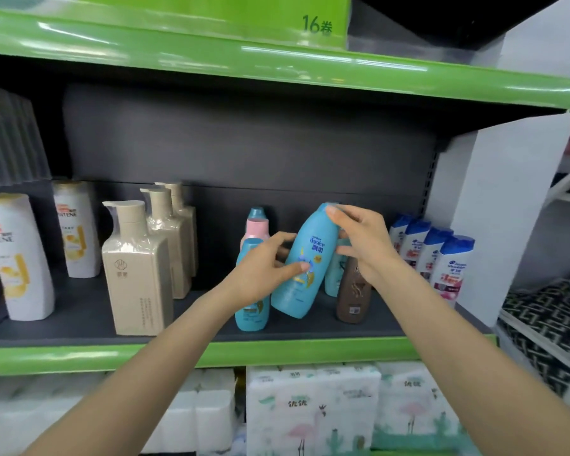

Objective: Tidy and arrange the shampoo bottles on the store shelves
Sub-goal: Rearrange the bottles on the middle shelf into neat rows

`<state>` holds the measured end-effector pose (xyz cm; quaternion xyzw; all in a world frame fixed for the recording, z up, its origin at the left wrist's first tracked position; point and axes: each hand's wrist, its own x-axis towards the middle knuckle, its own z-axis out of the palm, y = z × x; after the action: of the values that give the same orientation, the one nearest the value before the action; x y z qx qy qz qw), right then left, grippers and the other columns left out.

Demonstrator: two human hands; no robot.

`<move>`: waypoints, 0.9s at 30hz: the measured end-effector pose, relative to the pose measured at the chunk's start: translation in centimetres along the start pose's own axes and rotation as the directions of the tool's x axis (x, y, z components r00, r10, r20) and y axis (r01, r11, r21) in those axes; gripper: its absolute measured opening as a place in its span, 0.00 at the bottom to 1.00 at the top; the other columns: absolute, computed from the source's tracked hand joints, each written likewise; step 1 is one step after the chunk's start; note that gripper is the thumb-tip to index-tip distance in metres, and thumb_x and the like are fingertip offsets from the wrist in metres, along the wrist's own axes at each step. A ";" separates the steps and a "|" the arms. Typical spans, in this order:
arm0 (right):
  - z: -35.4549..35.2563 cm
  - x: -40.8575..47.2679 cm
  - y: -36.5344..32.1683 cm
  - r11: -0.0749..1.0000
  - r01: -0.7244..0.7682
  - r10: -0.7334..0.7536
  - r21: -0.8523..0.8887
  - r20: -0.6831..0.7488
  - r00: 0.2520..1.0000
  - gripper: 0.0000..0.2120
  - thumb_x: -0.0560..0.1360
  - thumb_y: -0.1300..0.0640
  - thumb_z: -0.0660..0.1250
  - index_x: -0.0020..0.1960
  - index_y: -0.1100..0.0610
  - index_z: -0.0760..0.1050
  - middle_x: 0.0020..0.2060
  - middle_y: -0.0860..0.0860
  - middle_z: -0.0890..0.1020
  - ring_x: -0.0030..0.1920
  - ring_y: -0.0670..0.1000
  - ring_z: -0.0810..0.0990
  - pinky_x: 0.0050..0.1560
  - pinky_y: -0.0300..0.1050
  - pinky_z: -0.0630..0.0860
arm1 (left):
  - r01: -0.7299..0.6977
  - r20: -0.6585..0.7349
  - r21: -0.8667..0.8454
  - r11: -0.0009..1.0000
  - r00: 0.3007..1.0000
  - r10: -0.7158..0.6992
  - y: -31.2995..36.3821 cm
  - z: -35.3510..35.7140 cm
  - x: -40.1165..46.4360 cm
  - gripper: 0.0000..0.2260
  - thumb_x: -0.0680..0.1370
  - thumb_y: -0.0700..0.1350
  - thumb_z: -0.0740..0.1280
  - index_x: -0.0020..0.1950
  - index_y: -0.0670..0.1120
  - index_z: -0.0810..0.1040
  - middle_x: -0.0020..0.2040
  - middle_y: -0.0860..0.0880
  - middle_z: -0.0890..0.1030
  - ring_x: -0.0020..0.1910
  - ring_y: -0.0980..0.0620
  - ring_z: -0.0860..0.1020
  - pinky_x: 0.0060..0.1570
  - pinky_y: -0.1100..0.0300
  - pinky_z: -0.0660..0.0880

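A tall teal Rejoice bottle (301,258) leans to the right above the dark shelf (79,320). My left hand (264,268) grips its lower body, thumb on the label. My right hand (362,238) holds its top, fingers curled round the cap and shoulder. A smaller teal bottle (252,312) stands partly behind my left hand, with a pink bottle (257,227) and another teal cap behind it. A brown bottle (354,297) stands under my right wrist, a further teal bottle (333,278) behind it.
Beige pump bottles (135,274) and white Pantene bottles (17,258) stand to the left. A row of white and blue bottles (441,255) lines the right end by a white wall. Tissue packs (310,409) fill the shelf below; a green shelf edge (277,64) runs overhead.
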<state>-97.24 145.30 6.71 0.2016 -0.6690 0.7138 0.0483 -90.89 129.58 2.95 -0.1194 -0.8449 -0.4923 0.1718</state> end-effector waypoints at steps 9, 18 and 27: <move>0.9 -2.2 0.3 0.993 -0.108 0.106 0.044 0.043 0.993 0.13 0.78 0.53 0.64 0.57 0.60 0.78 0.51 0.56 0.83 0.48 0.53 0.83 0.41 0.45 0.82 | 0.077 -0.066 -0.046 0.996 0.995 -0.080 -0.9 -1.1 -3.6 0.23 0.65 0.53 0.76 0.58 0.55 0.75 0.51 0.51 0.81 0.50 0.53 0.79 0.51 0.53 0.78; 3.3 -4.1 0.3 0.965 -0.214 0.196 0.148 0.128 0.972 0.15 0.73 0.52 0.70 0.53 0.61 0.78 0.47 0.59 0.84 0.45 0.56 0.85 0.47 0.50 0.82 | -0.040 -0.264 0.598 0.800 0.933 0.244 1.3 -0.6 -4.9 0.29 0.73 0.52 0.70 0.71 0.54 0.63 0.54 0.52 0.75 0.50 0.50 0.75 0.48 0.57 0.73; 2.2 -4.5 1.0 0.800 -0.281 0.233 0.530 0.157 0.960 0.13 0.77 0.57 0.64 0.59 0.61 0.74 0.51 0.60 0.82 0.50 0.56 0.84 0.44 0.48 0.82 | -0.222 -0.143 0.329 0.918 0.949 0.281 0.0 -2.2 -6.4 0.23 0.70 0.51 0.73 0.63 0.57 0.74 0.54 0.57 0.76 0.52 0.63 0.74 0.51 0.71 0.72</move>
<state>-93.01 143.94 4.23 0.1440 -0.4597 0.8656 -0.1367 -84.67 127.39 1.32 -0.1521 -0.8690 -0.3369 0.3290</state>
